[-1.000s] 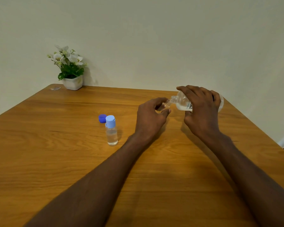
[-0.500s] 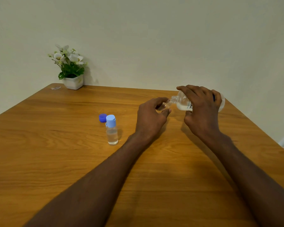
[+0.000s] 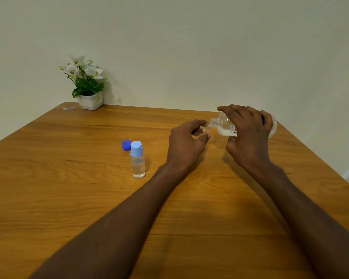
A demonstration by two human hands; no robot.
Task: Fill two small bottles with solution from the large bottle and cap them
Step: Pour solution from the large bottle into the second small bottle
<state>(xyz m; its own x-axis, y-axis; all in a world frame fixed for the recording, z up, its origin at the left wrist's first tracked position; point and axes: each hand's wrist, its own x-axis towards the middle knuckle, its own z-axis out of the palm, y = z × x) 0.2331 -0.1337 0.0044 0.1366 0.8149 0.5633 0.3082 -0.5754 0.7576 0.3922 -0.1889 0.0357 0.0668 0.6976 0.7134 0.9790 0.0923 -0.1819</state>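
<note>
Plain cream wall behind, and a wooden bench [image 3: 89, 198] that carries everything I need. I take the capped small bottle [image 3: 137, 161] as my landmark: it stands upright, light-blue cap on, clear solution filling most of it, so I judge that one finished. Just behind it and slightly left lies a loose dark-blue cap [image 3: 126, 144]. Far behind and to its left sits a potted plant [image 3: 87, 85] at the corner.

Well to the right of the landmark, my left hand [image 3: 186, 146] wraps its fingers round the second small bottle [image 3: 199, 131]; only its clear neck shows, so I cannot tell how full it is. My right hand [image 3: 248, 133] grips the large bottle [image 3: 226, 125] from above, fingers curled over its body, tipped with its spout meeting the small bottle's mouth. White label and some liquid show low in it.

These look like light plastic, thin-walled and probably slippery if wet. I would hold the small one around its body, firmly but without squeezing, since pressure could push solution out.
</note>
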